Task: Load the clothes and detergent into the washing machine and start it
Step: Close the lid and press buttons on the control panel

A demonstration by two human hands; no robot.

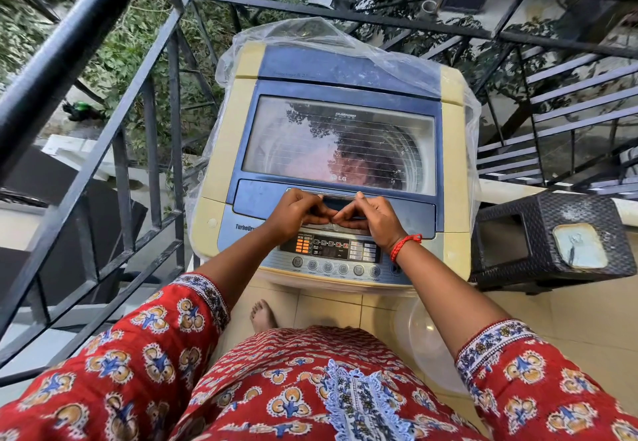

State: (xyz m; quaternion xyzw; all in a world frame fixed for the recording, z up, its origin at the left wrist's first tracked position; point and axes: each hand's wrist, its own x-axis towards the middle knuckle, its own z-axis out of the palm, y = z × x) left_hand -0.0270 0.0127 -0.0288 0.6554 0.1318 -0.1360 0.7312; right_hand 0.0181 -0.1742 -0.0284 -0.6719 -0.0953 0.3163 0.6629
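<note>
A cream and blue top-loading washing machine (221,150) stands in front of me with its glass lid (341,144) down flat. Something pinkish shows through the glass, mixed with tree reflections, so I cannot tell what it is. My left hand (297,209) and my right hand (373,216) sit side by side at the lid's front handle (340,200), fingers curled on its edge. Just below my wrists is the control panel (331,251) with its row of round buttons. No detergent is in view.
A clear plastic sheet (293,33) is pushed back over the machine's rear. A black iron railing (165,130) runs close on the left. A dark woven stool (552,233) stands to the right, metal stairs (569,112) behind it. A clear plastic tub (424,333) lies on the tiled floor.
</note>
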